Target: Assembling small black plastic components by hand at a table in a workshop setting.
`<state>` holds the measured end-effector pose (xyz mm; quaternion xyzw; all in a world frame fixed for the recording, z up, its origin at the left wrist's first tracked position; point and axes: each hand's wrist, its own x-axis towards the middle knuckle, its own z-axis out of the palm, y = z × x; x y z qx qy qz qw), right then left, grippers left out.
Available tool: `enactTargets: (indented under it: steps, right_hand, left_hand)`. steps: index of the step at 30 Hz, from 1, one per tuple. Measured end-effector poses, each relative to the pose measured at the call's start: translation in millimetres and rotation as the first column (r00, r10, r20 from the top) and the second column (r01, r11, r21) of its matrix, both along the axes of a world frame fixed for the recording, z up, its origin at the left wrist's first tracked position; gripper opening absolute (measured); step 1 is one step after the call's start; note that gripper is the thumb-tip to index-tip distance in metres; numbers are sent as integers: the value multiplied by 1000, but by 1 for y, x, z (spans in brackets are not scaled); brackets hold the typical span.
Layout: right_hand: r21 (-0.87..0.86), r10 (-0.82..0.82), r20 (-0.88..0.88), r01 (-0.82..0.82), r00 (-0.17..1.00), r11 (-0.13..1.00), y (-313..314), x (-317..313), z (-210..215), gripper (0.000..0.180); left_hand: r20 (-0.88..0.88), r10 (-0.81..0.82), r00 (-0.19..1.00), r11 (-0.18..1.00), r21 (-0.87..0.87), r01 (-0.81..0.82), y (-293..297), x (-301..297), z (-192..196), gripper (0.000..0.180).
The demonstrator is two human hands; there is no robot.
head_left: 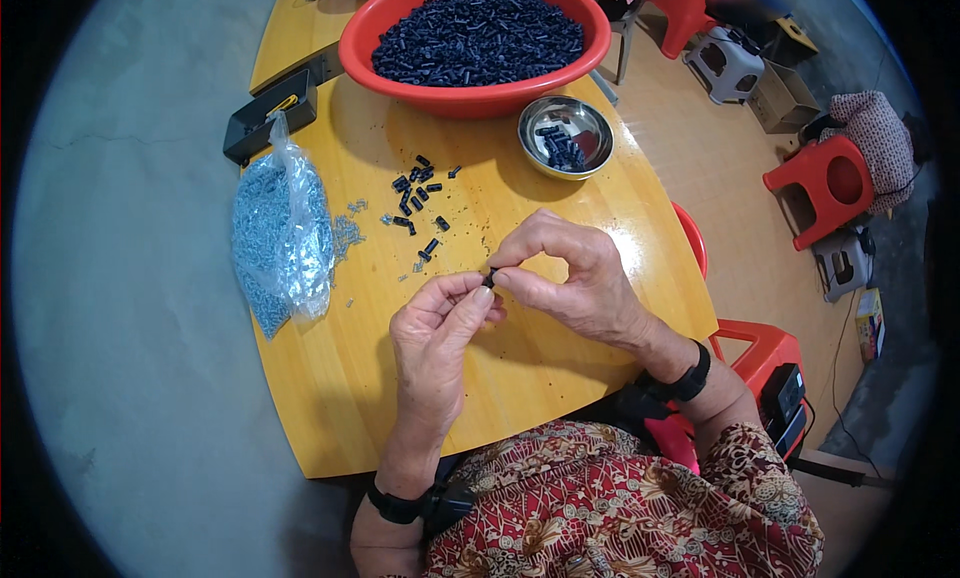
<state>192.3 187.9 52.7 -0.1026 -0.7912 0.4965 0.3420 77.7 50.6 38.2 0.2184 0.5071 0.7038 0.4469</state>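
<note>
Above the yellow table my left hand (pixel 440 323) pinches a small black plastic piece (pixel 490 277) between thumb and forefinger. Thumb and forefinger of my right hand (pixel 578 276) close on the piece's other end, so both hands meet on it. Fingertips cover most of it, and its exact shape is hidden. Several short black cylindrical plastic pieces (pixel 415 190) lie loose just beyond my hands. Left of them, a few small clear bits (pixel 346 236) are scattered beside a clear plastic bag (pixel 283 240) full of pale blue-looking small parts.
A large red basin (pixel 475 100) heaped with black pieces stands at the table's far side. Near it, a metal bowl (pixel 540 158) holds some black pieces. A dark tray (pixel 255 128) sits at the left edge of the table (pixel 520 398). Red stools (pixel 825 183) stand on the floor at right.
</note>
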Motion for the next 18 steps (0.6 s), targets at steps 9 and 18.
enactTargets:
  steps: [9,18]
  right_hand:
    - [-38,12,-14,-13,1000,999,0,2,-4,8]
    - [125,-53,9,51,999,991,-3,3,-6,11]
  left_hand:
    - [-85,28,996,999,-16,-30,-1,3,0,17]
    - [-159,52,986,998,-22,-56,0,3,-2,17]
